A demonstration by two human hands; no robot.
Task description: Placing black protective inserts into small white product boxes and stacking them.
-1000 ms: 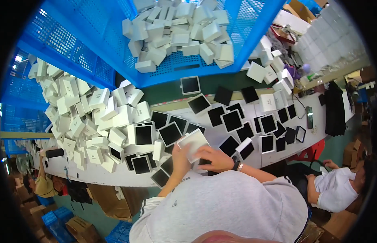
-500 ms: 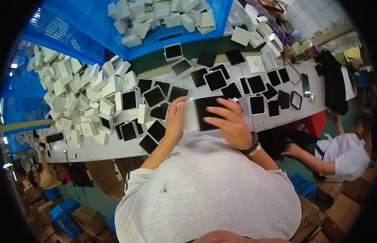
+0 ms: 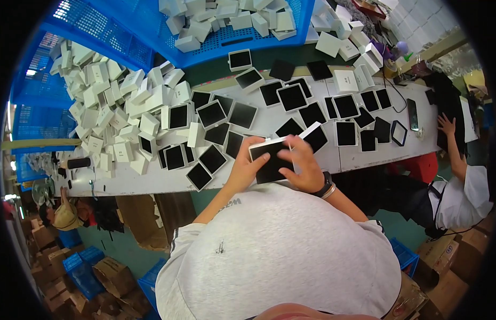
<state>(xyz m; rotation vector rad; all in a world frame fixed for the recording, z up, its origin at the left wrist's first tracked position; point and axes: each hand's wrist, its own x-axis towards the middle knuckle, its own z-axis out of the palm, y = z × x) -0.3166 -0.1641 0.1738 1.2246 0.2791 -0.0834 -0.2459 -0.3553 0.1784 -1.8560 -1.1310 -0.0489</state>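
Close in front of my body, my left hand (image 3: pixel 249 166) grips a shallow white box (image 3: pixel 260 147) at its left side, thumb over the top. A flat black square insert (image 3: pixel 269 166) lies over the box's face, covering most of it. My right hand (image 3: pixel 306 169) is at the right side, its slightly blurred fingers curled on the insert and the box's edge. Just beyond my hands lie more white boxes with black faces, among them a tilted one (image 3: pixel 315 137) and a flat one (image 3: pixel 292 98).
A heap of white boxes (image 3: pixel 120 114) covers the table's left. Behind it stands a blue crate (image 3: pixel 226 48) holding more boxes. Loose black squares (image 3: pixel 319 70), a phone (image 3: pixel 413 114) and a black frame (image 3: pixel 399 133) lie to the right. A co-worker's hand (image 3: pixel 446 124) rests at far right.
The black insert has moved left onto the white box, and both hands have come together nearer my body. The co-worker's arm at right has reached up onto the table. The view has shifted slightly.
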